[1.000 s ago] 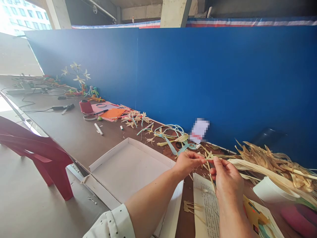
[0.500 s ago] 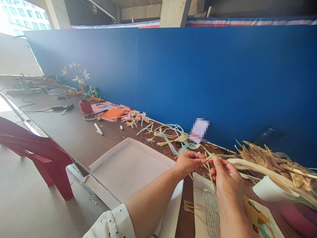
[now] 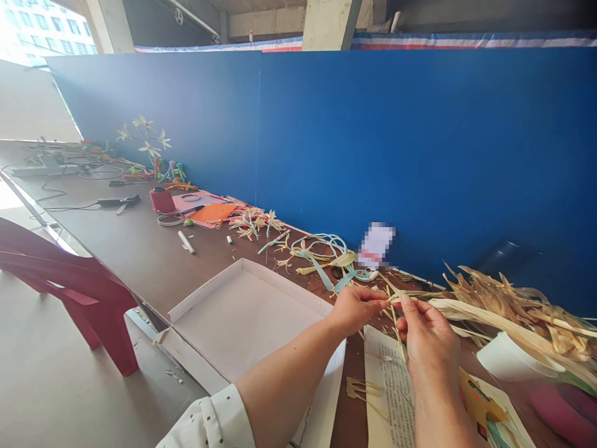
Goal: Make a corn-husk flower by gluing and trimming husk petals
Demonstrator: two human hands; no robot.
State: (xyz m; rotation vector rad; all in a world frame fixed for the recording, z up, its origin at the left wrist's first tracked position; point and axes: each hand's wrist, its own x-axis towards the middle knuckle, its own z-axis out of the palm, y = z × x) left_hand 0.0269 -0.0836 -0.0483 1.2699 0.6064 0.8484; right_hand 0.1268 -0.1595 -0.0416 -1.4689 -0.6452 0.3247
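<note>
Over the printed sheet (image 3: 385, 379), my left hand (image 3: 354, 308) pinches a pale dried corn husk piece (image 3: 392, 287) between thumb and fingertips. My right hand (image 3: 429, 339), thumb on top and fingers curled, grips the same piece, and the fingertips of both hands nearly meet. Narrow husk ends stick up above the fingers and one strip hangs down beside my right hand. The exact spot of the grip is partly covered by my fingers. A bundle of dried corn husks (image 3: 504, 298) lies to the right, near a white cup (image 3: 513, 358).
A shallow white box (image 3: 261, 298) lies open left of my hands. Along the blue partition (image 3: 420, 155) are light-blue cord (image 3: 326, 239), husk flowers (image 3: 252, 221), orange paper (image 3: 213, 213) and a red thread spool (image 3: 161, 201). A red chair (image 3: 88, 286) stands at left.
Almost nothing differs. Both hands keep their pinch on the corn husk piece, with only a very slight shift of the fingers.
</note>
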